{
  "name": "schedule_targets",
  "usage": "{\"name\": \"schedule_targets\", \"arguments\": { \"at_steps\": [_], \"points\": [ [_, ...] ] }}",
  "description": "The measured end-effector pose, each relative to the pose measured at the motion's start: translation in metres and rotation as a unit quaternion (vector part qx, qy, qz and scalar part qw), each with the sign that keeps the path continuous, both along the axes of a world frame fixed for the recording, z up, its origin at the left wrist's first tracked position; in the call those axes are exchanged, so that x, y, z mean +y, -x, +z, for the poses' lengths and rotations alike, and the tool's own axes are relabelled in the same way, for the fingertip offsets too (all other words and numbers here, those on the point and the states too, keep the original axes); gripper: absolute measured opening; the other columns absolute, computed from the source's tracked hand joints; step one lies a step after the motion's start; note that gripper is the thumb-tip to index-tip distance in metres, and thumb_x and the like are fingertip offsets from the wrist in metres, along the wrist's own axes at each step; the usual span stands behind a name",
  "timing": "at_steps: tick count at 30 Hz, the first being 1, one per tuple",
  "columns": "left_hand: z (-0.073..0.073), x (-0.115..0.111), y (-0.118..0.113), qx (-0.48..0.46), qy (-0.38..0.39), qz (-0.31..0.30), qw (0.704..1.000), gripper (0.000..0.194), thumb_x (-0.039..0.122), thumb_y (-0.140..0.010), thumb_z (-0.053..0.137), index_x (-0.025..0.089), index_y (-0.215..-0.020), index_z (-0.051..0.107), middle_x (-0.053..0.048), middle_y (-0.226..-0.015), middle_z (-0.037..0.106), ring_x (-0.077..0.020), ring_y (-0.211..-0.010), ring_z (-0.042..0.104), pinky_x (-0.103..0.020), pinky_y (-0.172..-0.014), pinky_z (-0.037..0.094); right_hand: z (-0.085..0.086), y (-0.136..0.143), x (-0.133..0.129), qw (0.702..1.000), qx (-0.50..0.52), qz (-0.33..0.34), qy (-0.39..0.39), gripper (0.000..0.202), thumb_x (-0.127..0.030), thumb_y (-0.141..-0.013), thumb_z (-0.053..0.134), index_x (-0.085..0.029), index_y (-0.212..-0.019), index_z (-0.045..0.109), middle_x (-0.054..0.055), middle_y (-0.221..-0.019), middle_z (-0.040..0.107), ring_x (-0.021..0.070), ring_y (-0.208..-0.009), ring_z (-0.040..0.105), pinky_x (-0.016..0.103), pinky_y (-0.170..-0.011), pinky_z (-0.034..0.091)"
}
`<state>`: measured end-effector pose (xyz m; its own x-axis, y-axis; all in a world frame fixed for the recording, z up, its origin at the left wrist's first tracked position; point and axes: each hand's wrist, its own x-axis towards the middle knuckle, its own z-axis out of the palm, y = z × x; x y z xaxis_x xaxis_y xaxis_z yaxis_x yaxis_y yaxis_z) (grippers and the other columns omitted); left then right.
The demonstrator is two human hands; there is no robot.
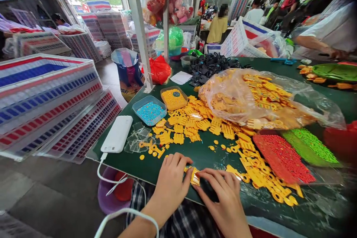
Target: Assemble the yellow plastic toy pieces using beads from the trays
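At the near edge of the green table, my left hand (173,174) and my right hand (221,191) pinch one small yellow plastic piece (195,177) between them. A shiny clear part shows on its face. Just beyond my hands lie many loose yellow plastic pieces (192,122), flat and slotted. More yellow ring-shaped pieces (255,165) spread to the right of my right hand. Clear plastic pieces (138,137) lie to the left, beyond my left hand. My fingertips hide part of the held piece.
Trays of blue beads (150,113), yellow beads (174,98), red beads (287,158) and green beads (315,145) stand around the pile. Behind it sits a plastic bag of yellow pieces (251,96). A white power bank (117,134) with a cable lies left. Striped crates (47,100) stand beside the table.
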<state>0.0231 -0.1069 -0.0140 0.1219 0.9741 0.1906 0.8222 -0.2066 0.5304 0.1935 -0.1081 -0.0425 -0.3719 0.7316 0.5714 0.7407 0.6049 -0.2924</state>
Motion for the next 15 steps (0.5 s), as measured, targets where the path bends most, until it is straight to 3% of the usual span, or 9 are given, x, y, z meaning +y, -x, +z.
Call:
{"name": "schedule_targets", "arguments": {
  "at_steps": [6, 9, 13, 15],
  "points": [
    [-0.001, -0.003, 0.0, 0.037, 0.005, 0.012, 0.999, 0.018, 0.018, -0.09, 0.055, 0.019, -0.107, 0.06, -0.007, -0.101, 0.063, -0.0257, -0.091, 0.057, -0.045, -0.082, 0.051, 0.0, -0.002, 0.007, 0.998, -0.029, 0.009, -0.058, 0.026, -0.047, -0.095, 0.05, -0.027, -0.1, 0.066, 0.002, -0.092, 0.072, 0.02, -0.082, 0.06, 0.035, -0.078, 0.039],
    [0.003, 0.001, 0.005, 0.03, -0.005, -0.021, 0.999, 0.02, 0.02, -0.09, 0.057, 0.021, -0.11, 0.06, -0.006, -0.102, 0.065, -0.0249, -0.091, 0.06, -0.043, -0.082, 0.051, -0.007, -0.007, 0.012, 0.992, -0.071, 0.032, -0.097, 0.028, -0.048, -0.092, 0.053, -0.026, -0.101, 0.068, 0.002, -0.091, 0.072, 0.0191, -0.08, 0.061, 0.033, -0.075, 0.041],
    [0.03, 0.032, 0.043, -0.003, -0.054, -0.044, 0.998, 0.015, 0.025, -0.089, 0.058, 0.024, -0.102, 0.064, -0.003, -0.099, 0.071, -0.0231, -0.091, 0.065, -0.039, -0.083, 0.051, -0.02, -0.016, 0.022, 0.975, -0.149, 0.058, -0.155, 0.025, -0.047, -0.086, 0.061, -0.032, -0.103, 0.071, 0.0, -0.088, 0.072, 0.0178, -0.074, 0.062, 0.033, -0.073, 0.043],
    [0.051, 0.061, 0.079, -0.015, -0.064, 0.019, 0.998, 0.016, 0.026, -0.09, 0.053, 0.022, -0.097, 0.066, -0.003, -0.095, 0.073, -0.0213, -0.087, 0.066, -0.034, -0.079, 0.052, -0.026, -0.019, 0.027, 0.966, -0.168, 0.066, -0.188, 0.027, -0.045, -0.084, 0.063, -0.035, -0.107, 0.072, 0.0, -0.086, 0.072, 0.0168, -0.07, 0.061, 0.033, -0.072, 0.044]
  ]
}}
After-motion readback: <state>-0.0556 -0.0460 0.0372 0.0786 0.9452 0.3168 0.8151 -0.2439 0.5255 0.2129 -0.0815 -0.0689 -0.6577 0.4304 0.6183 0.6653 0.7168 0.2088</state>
